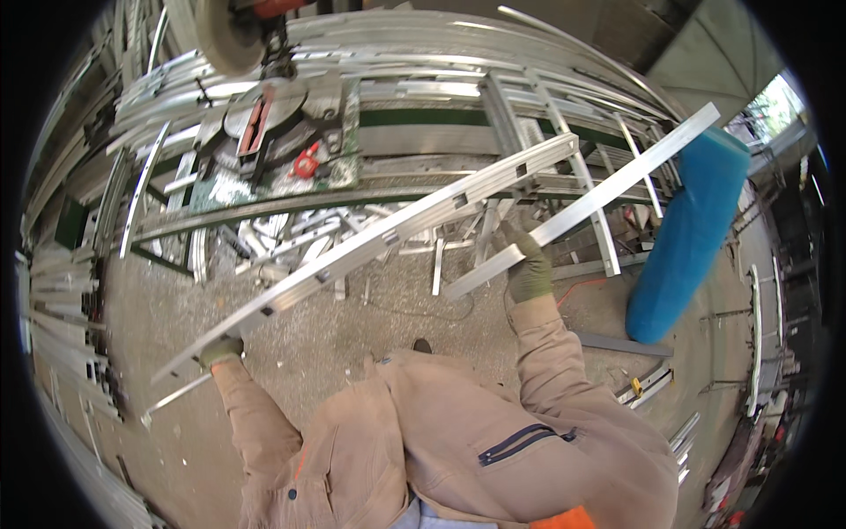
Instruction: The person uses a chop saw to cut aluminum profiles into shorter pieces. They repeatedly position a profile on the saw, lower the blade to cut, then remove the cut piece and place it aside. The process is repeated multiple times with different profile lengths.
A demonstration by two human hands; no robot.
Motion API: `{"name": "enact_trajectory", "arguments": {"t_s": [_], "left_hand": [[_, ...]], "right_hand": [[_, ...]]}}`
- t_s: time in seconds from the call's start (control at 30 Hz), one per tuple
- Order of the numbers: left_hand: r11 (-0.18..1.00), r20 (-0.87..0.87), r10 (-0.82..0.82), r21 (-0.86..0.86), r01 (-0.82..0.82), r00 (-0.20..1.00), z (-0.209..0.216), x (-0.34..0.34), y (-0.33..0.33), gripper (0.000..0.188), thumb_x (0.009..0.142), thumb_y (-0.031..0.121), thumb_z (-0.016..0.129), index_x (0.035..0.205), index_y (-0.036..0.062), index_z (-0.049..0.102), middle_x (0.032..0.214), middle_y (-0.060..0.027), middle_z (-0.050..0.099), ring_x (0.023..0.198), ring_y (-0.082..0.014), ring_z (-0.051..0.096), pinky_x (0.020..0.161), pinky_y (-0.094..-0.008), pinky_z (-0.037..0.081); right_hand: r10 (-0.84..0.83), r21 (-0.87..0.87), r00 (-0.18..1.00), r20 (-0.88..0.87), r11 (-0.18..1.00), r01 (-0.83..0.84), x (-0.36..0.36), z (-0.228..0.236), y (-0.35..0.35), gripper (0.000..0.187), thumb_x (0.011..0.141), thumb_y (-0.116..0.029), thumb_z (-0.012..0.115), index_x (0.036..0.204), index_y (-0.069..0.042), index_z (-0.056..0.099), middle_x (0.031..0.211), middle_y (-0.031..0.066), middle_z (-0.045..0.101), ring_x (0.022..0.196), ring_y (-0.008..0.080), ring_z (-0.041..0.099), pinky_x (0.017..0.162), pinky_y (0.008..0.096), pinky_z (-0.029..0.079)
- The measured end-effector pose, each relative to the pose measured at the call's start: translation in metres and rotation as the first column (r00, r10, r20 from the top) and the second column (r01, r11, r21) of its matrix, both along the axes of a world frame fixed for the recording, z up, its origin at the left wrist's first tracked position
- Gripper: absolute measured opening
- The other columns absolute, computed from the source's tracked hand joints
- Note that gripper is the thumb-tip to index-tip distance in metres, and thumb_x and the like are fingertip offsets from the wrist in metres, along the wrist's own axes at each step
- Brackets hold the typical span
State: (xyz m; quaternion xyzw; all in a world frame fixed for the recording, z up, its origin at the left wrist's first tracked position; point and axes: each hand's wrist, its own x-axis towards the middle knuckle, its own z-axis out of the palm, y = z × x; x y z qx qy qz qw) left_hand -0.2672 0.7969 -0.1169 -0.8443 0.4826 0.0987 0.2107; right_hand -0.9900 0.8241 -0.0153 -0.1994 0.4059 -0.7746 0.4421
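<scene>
A long silver aluminium profile point(388, 240) with several dark rectangular cutouts slants across the view, from low left up to the right. My left hand point(222, 351), in an olive glove, is closed round its lower left part; some of the fingers are hidden by the profile. My gloved right hand point(529, 267) grips a plain flat aluminium bar point(630, 176), which slopes from the middle of the view up to the far right. The fingers wrap round this bar near its lower end. Both pieces are held above the floor, in front of my beige jacket.
Ahead stands a green-framed bench point(423, 117) with a cutting saw point(257, 119) and a red object point(306, 160). Aluminium offcuts point(308, 236) litter the floor beneath. Long profiles point(397, 40) are stacked behind. A blue wrapped roll point(683, 238) stands at the right.
</scene>
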Motion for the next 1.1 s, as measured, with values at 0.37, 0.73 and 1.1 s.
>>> {"name": "enact_trajectory", "arguments": {"t_s": [0.37, 0.73, 1.1], "left_hand": [[0.833, -0.424, 0.387, -0.220, -0.507, 0.819, -0.061, -0.056, 0.045, 0.072, 0.109, 0.049, 0.075, 0.165, 0.0049, 0.064, 0.166, -0.0215, 0.070, 0.149, -0.0384, 0.068, 0.126, -0.0509, 0.054], [-0.005, -0.841, 0.540, -0.040, -0.999, 0.031, -0.069, -0.120, 0.086, 0.083, 0.105, 0.042, 0.090, 0.162, -0.0110, 0.061, 0.161, -0.0265, 0.071, 0.138, -0.0363, 0.074, 0.121, -0.0462, 0.058], [0.947, -0.944, -0.321, -0.322, 0.004, -0.079, 0.213, -0.324, -0.035, 0.057, 0.110, 0.040, 0.083, 0.154, 0.0056, 0.076, 0.130, -0.0096, 0.087, 0.114, -0.0221, 0.083, 0.099, -0.0379, 0.065]], "right_hand": [[0.022, -0.268, 0.999, 0.029, 0.963, -0.014, 0.020, 0.044, -0.038, 0.028, 0.105, -0.013, 0.086, 0.131, -0.013, 0.076, 0.131, 0.0030, 0.075, 0.130, 0.0252, 0.071, 0.120, 0.0474, 0.058], [-0.017, -0.213, 0.988, -0.151, 0.977, -0.016, 0.059, 0.108, -0.034, 0.032, 0.102, -0.009, 0.084, 0.130, -0.010, 0.068, 0.126, 0.0043, 0.068, 0.119, 0.0221, 0.070, 0.108, 0.0431, 0.060], [0.443, -0.094, 0.747, -0.496, 0.828, -0.553, 0.173, 0.246, -0.053, 0.050, 0.090, -0.019, 0.097, 0.131, -0.008, 0.070, 0.140, 0.0058, 0.067, 0.127, 0.0219, 0.065, 0.113, 0.0426, 0.054]]}}
